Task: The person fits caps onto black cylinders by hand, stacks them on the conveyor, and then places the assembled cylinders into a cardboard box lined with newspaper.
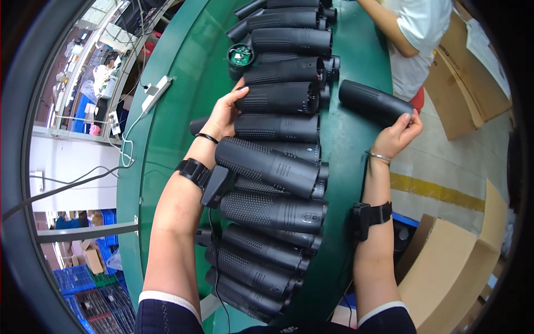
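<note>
My right hand (399, 134) grips the near right end of a loose black plastic cylinder housing (372, 103), held at a slant over the table's right edge. My left hand (225, 113) is closed on the left end of another black cylinder (278, 98) in the long row; its thumb shows on top and some fingers are hidden. Just beyond that hand, a round black part with a green circuit board (241, 55) faces up. Nearer me, a ribbed and dotted black cylinder (270, 167) lies tilted on top of the row, beside my left forearm.
Several similar black cylinders (272, 214) are piled along the green table (347, 183). A white power strip (156, 93) with cables lies at the left edge. Another person's arm (389, 25) is at the far right. Cardboard boxes (445, 273) stand on the floor at right.
</note>
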`<action>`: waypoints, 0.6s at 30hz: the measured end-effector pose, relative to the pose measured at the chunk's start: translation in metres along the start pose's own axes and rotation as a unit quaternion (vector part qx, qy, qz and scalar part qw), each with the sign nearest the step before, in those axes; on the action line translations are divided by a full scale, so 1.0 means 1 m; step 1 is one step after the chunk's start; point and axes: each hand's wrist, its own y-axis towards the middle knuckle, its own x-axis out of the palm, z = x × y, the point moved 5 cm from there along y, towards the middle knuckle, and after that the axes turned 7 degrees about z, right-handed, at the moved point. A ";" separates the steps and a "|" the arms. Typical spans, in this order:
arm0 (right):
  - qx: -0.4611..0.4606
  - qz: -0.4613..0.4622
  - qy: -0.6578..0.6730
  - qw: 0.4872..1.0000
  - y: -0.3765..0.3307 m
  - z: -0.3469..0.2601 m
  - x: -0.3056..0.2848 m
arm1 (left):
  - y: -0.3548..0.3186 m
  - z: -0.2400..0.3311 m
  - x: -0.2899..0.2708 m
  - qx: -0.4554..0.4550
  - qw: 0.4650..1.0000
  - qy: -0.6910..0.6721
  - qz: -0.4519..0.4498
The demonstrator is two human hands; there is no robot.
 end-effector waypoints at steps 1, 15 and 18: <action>0.020 0.007 0.008 1.000 -0.001 0.001 0.001 | 0.000 0.000 0.001 -0.003 1.000 0.013 -0.002; 0.102 0.017 0.068 0.992 -0.006 0.014 0.000 | 0.000 -0.001 -0.014 0.074 0.965 0.247 -0.037; 0.110 0.024 0.081 0.990 -0.004 0.016 -0.002 | -0.003 -0.002 -0.010 0.026 0.987 0.155 -0.035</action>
